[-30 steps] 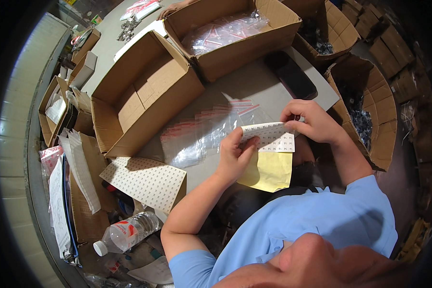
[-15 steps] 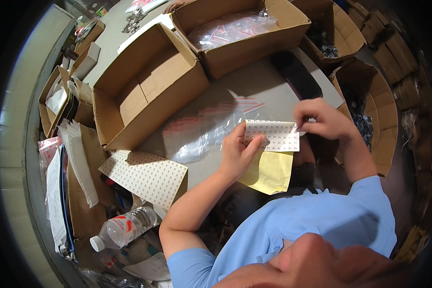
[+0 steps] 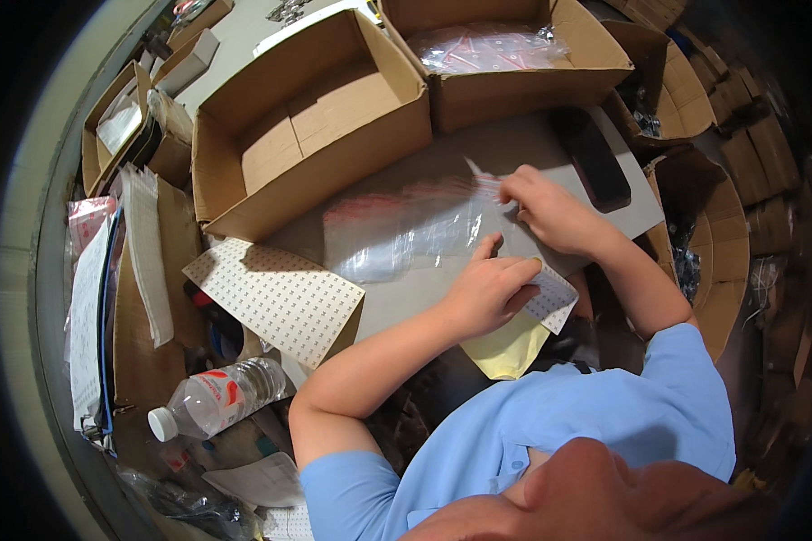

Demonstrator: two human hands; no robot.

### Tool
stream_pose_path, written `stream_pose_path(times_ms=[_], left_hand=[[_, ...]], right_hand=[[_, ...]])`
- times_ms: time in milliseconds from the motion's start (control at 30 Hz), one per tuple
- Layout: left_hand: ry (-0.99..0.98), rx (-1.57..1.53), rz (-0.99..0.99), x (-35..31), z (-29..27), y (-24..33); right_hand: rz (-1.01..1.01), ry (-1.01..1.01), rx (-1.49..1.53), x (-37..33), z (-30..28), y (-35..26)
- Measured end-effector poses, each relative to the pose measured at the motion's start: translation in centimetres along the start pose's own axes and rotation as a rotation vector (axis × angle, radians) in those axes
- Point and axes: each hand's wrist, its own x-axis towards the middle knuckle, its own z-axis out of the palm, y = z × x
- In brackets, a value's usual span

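Note:
My left hand (image 3: 492, 293) grips a white sticker sheet (image 3: 555, 302) printed with rows of small dark marks. A sheet of yellow backing paper (image 3: 510, 347) hangs below it. The left index finger stretches toward the bags. My right hand (image 3: 550, 212) is lowered over the right end of a row of overlapping clear zip bags (image 3: 397, 230) with red strips along their tops. Its fingertips are pinched together at the last bag; whatever they may hold is too small to make out. A second sticker sheet (image 3: 284, 302) lies to the left of the bags.
Behind the bags stand an open cardboard box (image 3: 320, 171) and another box (image 3: 532, 95) holding packed bags. A dark phone (image 3: 591, 158) lies at the right of the table. A water bottle (image 3: 221, 397) lies at lower left. More cardboard boxes (image 3: 704, 243) line the right side.
My right hand has moved left and away from the sticker sheet, down to the bags. My left hand has tilted the sheet and shifted slightly nearer me. The whole view has shifted a little.

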Motion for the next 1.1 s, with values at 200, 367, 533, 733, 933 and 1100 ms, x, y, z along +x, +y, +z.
stream_pose_path(times_ms=[200, 367, 533, 733, 933, 1100], left_hand=[[-0.051, -0.062, -0.021, -0.2, 0.5, -0.5], [-0.105, -0.078, -0.048, -0.2, 0.0, -0.5], [-0.079, -0.044, -0.046, -0.2, 0.2, -0.3], [-0.08, -0.048, -0.034, -0.1, 0.5, -0.5], [-0.106, -0.058, -0.013, -0.2, 0.4, -0.5], [-0.117, -0.06, -0.01, -0.1, 0.3, -0.3]], right_hand=[[0.225, 0.101, -0.12, 0.4, -2.2, 0.6], [0.091, -0.069, 0.075, 2.4, 0.3, -1.0], [0.181, 0.043, -0.018, 2.8, 0.9, 0.2], [0.271, 0.078, -0.058, 1.0, -1.4, 1.8], [0.212, 0.026, -0.066, 0.0, -1.3, 2.1], [0.314, 0.067, 0.004, 0.0, 0.1, 0.9]])
